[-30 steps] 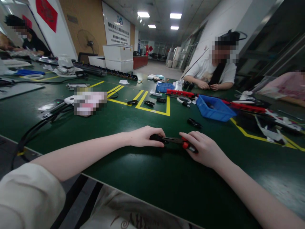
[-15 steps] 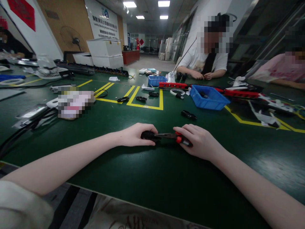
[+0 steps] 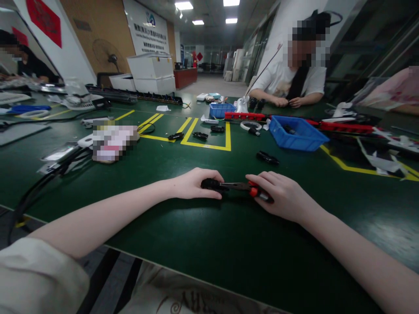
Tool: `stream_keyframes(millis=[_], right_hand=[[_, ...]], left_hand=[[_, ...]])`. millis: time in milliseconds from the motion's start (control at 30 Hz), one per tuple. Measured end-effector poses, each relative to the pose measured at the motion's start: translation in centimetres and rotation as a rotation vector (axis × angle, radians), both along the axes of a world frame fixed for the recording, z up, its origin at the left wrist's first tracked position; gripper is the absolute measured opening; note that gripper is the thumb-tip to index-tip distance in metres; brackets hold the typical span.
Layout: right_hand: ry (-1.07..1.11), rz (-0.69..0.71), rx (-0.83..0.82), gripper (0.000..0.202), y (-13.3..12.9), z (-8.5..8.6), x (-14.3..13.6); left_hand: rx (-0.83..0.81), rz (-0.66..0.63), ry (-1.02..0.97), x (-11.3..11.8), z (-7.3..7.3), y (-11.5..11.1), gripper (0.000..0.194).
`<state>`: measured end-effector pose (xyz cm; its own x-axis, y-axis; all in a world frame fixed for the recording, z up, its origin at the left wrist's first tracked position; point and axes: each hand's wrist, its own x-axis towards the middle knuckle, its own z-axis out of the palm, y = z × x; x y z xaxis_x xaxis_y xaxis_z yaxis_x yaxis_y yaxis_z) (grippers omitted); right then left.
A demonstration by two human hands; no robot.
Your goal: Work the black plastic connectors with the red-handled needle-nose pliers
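My left hand (image 3: 199,184) is closed round a small black part (image 3: 211,185), low over the green table (image 3: 196,235). From the right, my right hand (image 3: 278,192) grips red-and-black pliers (image 3: 254,190) by the handles. The pliers' long thin jaws point left and their tips meet the black part; whether they clamp it is too small to tell. Another black part (image 3: 267,157) lies beyond my right hand. Farther back, several similar black pieces (image 3: 200,135) lie in and near the yellow tape outlines.
A blue bin (image 3: 296,135) with dark parts stands at the back right, beside red strips (image 3: 347,127). A smaller blue bin (image 3: 221,110) is farther back. A phone (image 3: 116,141) and black cables (image 3: 59,168) lie at the left. A person (image 3: 291,83) sits across the table.
The whole view has shifted, so the table and both hands appear a little farther right. My hands keep their holds on the black part and the pliers, with no clear movement between them.
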<state>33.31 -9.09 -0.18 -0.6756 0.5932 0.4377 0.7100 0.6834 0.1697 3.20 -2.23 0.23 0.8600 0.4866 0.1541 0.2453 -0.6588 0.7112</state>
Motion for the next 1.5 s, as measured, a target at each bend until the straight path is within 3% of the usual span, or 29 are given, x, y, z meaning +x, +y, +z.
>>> stream_keyframes(millis=[233, 633, 1100, 1500], right_hand=[[0.021, -0.025, -0.065, 0.044, 0.11, 0.03, 0.01], [0.027, -0.028, 0.014, 0.043, -0.13, 0.04, -0.16], [0.088, -0.050, -0.071, 0.045, -0.48, 0.26, -0.47], [0.082, -0.034, 0.002, 0.050, -0.50, 0.26, -0.29]], left_hand=[[0.007, -0.008, -0.019, 0.06, -0.20, 0.08, 0.037], [0.017, -0.028, -0.055, 0.11, -0.12, -0.11, 0.034], [0.044, 0.010, -0.100, 0.22, -0.67, -0.07, 0.032], [0.026, -0.036, -0.088, 0.04, -0.38, -0.20, 0.035]])
